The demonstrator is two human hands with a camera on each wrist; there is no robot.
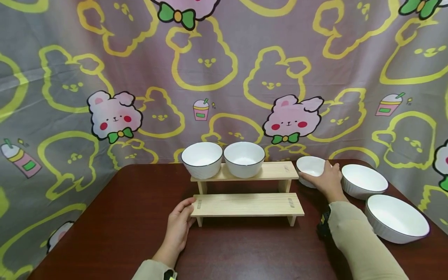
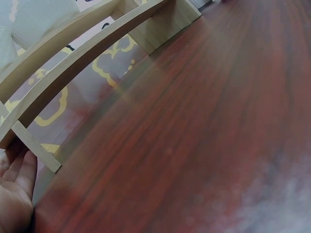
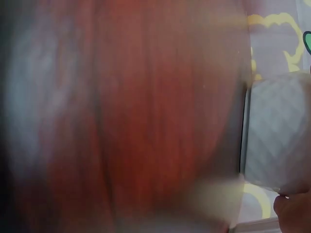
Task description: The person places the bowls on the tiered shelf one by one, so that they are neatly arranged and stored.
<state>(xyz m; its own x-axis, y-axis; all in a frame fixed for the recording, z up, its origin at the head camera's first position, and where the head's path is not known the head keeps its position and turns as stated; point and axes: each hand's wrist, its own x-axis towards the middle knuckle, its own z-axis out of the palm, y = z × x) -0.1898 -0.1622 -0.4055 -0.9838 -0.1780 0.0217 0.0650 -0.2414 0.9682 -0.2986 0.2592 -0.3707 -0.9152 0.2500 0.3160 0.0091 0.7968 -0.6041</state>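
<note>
A two-tier wooden stand point(image 1: 245, 204) is on the table, with two white dark-rimmed bowls side by side on its upper shelf: a left bowl point(image 1: 202, 171) and a right bowl point(image 1: 244, 170). My left hand point(image 1: 179, 224) holds the left end of the lower shelf, its fingers by the end leg point(image 2: 36, 145) in the left wrist view. To the right of the stand, my right hand point(image 1: 327, 181) grips a small white bowl point(image 1: 309, 165), thumb across the near side and fingers at the right rim. The bowl's diamond-textured wall point(image 3: 277, 131) shows in the right wrist view.
Two larger white bowls stand at the right: an oval one point(image 1: 364, 181) beyond my right hand and a bigger one point(image 1: 397, 219) nearer, beside my right forearm. A patterned curtain point(image 1: 224, 97) hangs behind the dark red wooden table point(image 1: 140, 217).
</note>
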